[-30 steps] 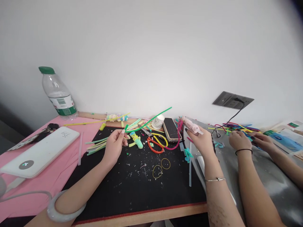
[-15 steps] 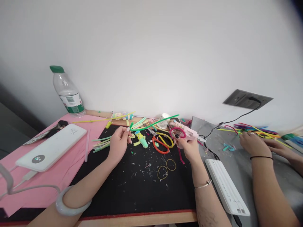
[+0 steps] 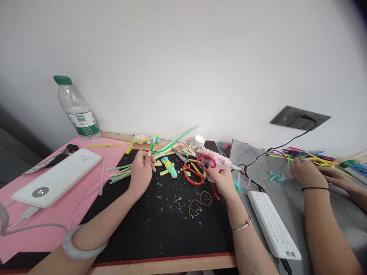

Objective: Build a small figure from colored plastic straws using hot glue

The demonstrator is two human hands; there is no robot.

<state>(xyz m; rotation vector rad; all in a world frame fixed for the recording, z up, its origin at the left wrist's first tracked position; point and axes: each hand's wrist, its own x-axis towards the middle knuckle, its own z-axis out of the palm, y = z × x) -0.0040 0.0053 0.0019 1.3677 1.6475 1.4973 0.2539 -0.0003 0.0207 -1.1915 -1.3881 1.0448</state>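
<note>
My left hand (image 3: 141, 171) pinches the lower end of a long green pipe cleaner (image 3: 175, 140) that slants up to the right over the black mat (image 3: 160, 225). My right hand (image 3: 218, 176) is closed around a pink hot glue gun (image 3: 219, 161), with a magenta pipe cleaner loop (image 3: 206, 161) hanging at its fingers. Between the hands lie a small yellow and blue fuzzy figure (image 3: 169, 167), scissors (image 3: 180, 155) and an orange pipe cleaner loop (image 3: 192, 175).
A water bottle (image 3: 77, 109) stands back left; a white power bank (image 3: 55, 178) lies on pink paper. Another person's hands (image 3: 308, 172) sort coloured sticks (image 3: 308, 155) on the right. A white keyboard-like device (image 3: 272, 224), paper cup (image 3: 197, 143) and two rubber bands (image 3: 200, 202) lie nearby.
My right hand brought the glue gun left from the grey mat to over the black mat, picking up the magenta loop. The green pipe cleaner stayed in my left hand.
</note>
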